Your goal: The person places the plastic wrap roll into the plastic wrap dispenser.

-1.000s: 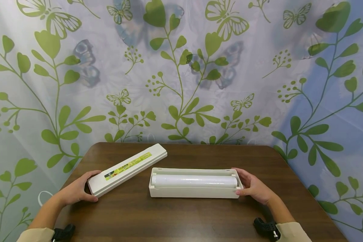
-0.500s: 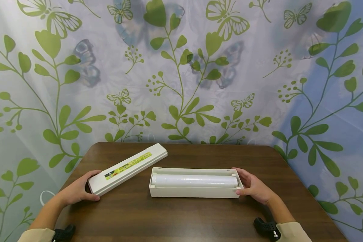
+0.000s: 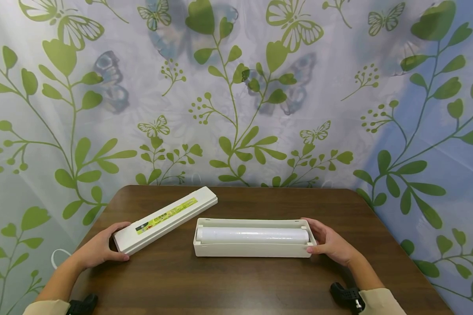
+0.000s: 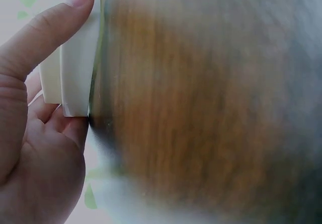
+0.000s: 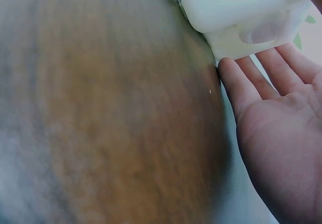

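Bright, even light; both wrist views heavily blurred.

Left hand (image 3: pixel 98 250) holds the lid (image 3: pixel 165 219); right hand (image 3: pixel 331 246) cups the roll-filled tray (image 3: pixel 254 250) on the table (image 3: pixel 236 284)

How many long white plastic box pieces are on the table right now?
2. The closed white plastic lid with a yellow label lies at the left, gripped by the left hand; the open white tray holding a roll sits centre, touched by the right hand.

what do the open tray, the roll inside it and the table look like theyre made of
Tray: probably plastic, matte cream, with moulded corners. Roll: likely clear cling film, glossy, whitish and faintly wrinkled. Table: wood or wood-look laminate, dark brown, with streaky grain and a slight sheen.
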Tool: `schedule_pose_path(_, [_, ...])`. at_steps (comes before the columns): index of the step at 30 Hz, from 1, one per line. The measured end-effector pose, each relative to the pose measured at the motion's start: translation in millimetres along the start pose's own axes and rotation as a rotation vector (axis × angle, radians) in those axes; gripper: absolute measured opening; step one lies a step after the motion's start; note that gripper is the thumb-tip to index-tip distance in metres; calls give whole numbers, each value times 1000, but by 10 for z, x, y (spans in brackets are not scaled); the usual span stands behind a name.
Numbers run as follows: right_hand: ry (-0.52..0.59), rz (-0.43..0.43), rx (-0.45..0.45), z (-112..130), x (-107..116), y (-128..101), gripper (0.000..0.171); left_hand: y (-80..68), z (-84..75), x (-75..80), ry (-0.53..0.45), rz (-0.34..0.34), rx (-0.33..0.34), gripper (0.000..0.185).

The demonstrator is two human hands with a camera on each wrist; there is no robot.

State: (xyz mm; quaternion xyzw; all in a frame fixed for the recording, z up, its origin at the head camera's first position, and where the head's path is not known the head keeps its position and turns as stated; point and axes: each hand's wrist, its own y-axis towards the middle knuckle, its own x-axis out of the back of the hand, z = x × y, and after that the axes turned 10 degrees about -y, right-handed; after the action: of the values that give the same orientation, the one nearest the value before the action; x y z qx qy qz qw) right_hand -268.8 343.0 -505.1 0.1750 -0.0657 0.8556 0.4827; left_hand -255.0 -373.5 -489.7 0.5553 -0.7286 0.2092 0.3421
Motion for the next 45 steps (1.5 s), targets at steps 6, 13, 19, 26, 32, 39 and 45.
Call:
schedule_pose_path(6, [11,9,3,2,7,-4,86,2,2,1,0,-16,11,102])
schedule_pose_path(13, [13,10,10,-14,17,-2,86,2,-37,10,-9,-23,17,102])
schedule_pose_path(19, [27,29,36,-31,14,-7,86,1,-64,18,4,-28,12,102])
schedule_pose_path(26, [17,9,3,-7,0,-14,87,5,-79,26,10,-38,-7,99])
schedule_pose_path(32, [8,14,12,-6,7,-11,85,-21,-96,5,-14,-84,-36,97])
schedule_pose_path(39, [11,19,33,0,8,-12,85,-55,-113,-1,-51,-136,-57,96])
schedule_pose_path(45, [13,7,-3,21,-6,-9,87,-65,-110,-41,-131,-178,-121,87])
